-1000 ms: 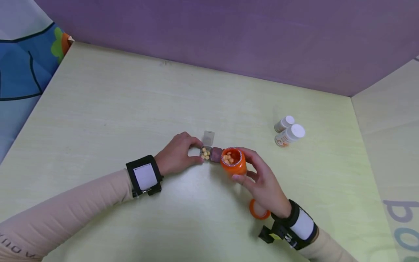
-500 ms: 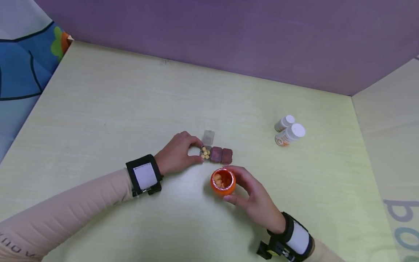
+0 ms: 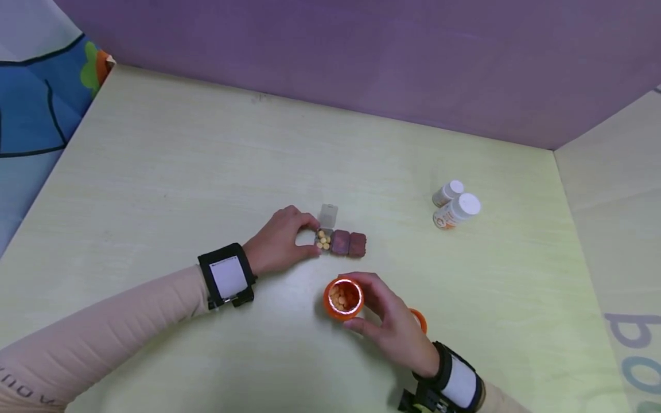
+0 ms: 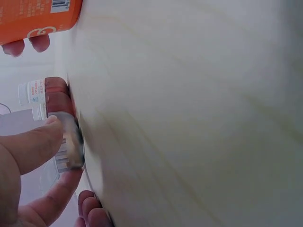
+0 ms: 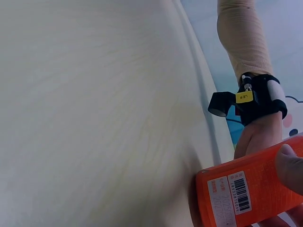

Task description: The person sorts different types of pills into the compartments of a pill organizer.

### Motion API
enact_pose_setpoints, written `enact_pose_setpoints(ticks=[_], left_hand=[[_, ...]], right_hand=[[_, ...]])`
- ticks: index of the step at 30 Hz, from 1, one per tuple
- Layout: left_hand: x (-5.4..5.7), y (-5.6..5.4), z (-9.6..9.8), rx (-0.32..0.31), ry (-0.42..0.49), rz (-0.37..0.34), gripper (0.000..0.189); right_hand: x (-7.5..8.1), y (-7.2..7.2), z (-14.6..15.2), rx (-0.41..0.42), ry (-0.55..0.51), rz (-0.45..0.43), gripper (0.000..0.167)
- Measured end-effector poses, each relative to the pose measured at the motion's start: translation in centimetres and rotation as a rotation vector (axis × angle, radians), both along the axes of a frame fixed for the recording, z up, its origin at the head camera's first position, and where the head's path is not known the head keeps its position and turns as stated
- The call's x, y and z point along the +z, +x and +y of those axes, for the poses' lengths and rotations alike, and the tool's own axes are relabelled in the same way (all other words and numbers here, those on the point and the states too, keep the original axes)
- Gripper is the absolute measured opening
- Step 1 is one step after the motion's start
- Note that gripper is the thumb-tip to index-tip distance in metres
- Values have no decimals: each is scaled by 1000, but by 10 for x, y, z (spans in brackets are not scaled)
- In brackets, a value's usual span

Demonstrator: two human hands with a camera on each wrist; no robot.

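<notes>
My left hand (image 3: 281, 241) pinches the open end compartment of a small pill box (image 3: 348, 244) between thumb and a finger. Pale yellow tablets (image 3: 323, 240) fill that compartment, and its clear lid (image 3: 327, 215) is flipped back. The two other compartments have dark red lids, both closed. Below and to the right, my right hand (image 3: 387, 324) grips an uncapped orange pill bottle (image 5: 260, 184) round its side. The bottle stands upright with its base close to the table, and orange-yellow tablets (image 3: 338, 298) show inside. In the left wrist view, thumb and finger hold the clear compartment (image 4: 71, 142).
Two white capped bottles, a larger one (image 3: 457, 211) and a smaller one (image 3: 448, 194), stand at the right. The orange cap (image 3: 422, 321) lies partly hidden behind my right hand. A purple wall (image 3: 330, 57) borders the table's far edge.
My right hand has brought the orange bottle from beside the pill box down towards the near side and slightly left, turning it more upright. The red lids came into full view. The left hand stays put.
</notes>
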State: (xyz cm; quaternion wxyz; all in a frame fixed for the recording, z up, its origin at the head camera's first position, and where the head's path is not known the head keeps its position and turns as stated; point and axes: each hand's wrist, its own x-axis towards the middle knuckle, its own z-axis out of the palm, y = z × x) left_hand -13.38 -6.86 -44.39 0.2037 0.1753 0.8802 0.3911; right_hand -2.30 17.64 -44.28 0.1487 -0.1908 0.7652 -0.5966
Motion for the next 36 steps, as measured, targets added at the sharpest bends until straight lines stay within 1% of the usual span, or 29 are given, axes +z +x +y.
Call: enact_pose_setpoints(ticks=[9, 13, 15, 16, 18, 20, 21, 22, 23, 24, 25, 27, 30, 32, 33, 36], left_hand=[[0, -2, 1, 5, -2, -8, 43], [0, -4, 0, 9, 16, -39, 52], [0, -5, -1, 31, 29, -70, 56], [2, -5, -2, 50, 46, -72, 56], [4, -1, -2, 113, 94, -57, 51], [7, 9, -1, 180, 172, -2, 42], [8, 17, 0, 203, 220, 36, 39], [9, 26, 1, 217, 259, 68, 39], [11, 36, 3, 219, 285, 84, 42], [12, 46, 5, 207, 304, 91, 48], [13, 56, 6, 183, 321, 75, 56], [15, 74, 10, 122, 324, -4, 69], [17, 94, 14, 34, 328, -148, 79], [17, 103, 16, 0, 343, -215, 80], [17, 106, 17, -14, 356, -229, 80], [16, 111, 19, -29, 386, -260, 80]], right_hand=[[-4, 1, 1, -35, 14, -18, 71], [-5, 1, 1, -41, 18, -23, 71], [-5, 1, 0, -47, 21, -20, 71], [-6, 2, 0, -49, 23, -22, 70], [-6, 3, 0, -57, 30, -28, 70], [-5, 4, 0, -64, 38, -35, 69], [-5, 4, 0, -67, 41, -42, 70], [-5, 4, 1, -68, 43, -45, 70], [-5, 5, 1, -70, 43, -44, 70], [-5, 5, 1, -72, 43, -43, 71], [-5, 6, 1, -75, 41, -42, 71], [-5, 7, 0, -84, 44, -46, 72], [-5, 9, -1, -101, 54, -62, 73], [-6, 10, -1, -107, 59, -73, 73], [-6, 11, -2, -109, 58, -77, 73], [-7, 12, -3, -111, 51, -78, 73]])
